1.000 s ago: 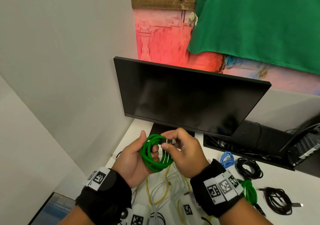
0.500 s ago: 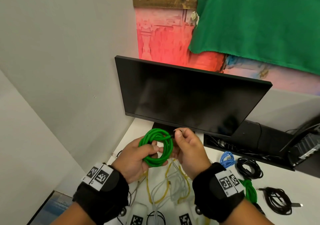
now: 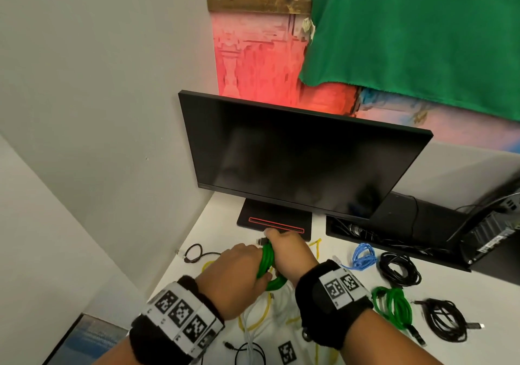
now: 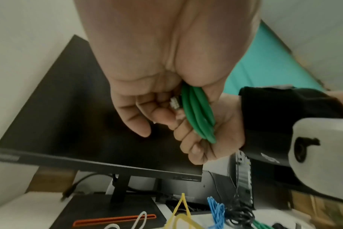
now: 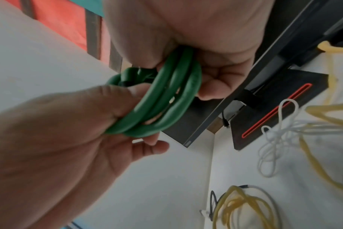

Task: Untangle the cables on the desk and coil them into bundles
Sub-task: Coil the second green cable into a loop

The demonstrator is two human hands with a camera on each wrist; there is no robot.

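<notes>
Coil: green coil (image 3: 267, 263) held above the desk (image 3: 332, 255) at lower centre of the head view, between both hands; edge-on to the camera, its loops running from upper frame toward lower frame
Left hand: left hand (image 3: 236, 277) at the coil's left, fingers curled round the strands; a plug (image 4: 174, 103) sits against its fingers in the left wrist view
Right hand: right hand (image 3: 289, 255) at the coil's right, touching it, fingers wrapped round the same strands; thumb points toward the monitor base (image 3: 278, 218)
Nearer hand: neither; both grip the coil
End: a dark plug (image 3: 261, 241) pokes out at the coil's upper edge, just left of the right thumb
Judgement: the bundle looks wound; the next move likely turns on tucking that end or setting the coil down
Done bundles: green bundle (image 3: 394, 304), blue bundle (image 3: 363, 256), black bundles (image 3: 399, 269) at lower right
Loose: yellow cable (image 3: 253, 319) and white cable (image 3: 250, 333) beneath the hands
</notes>
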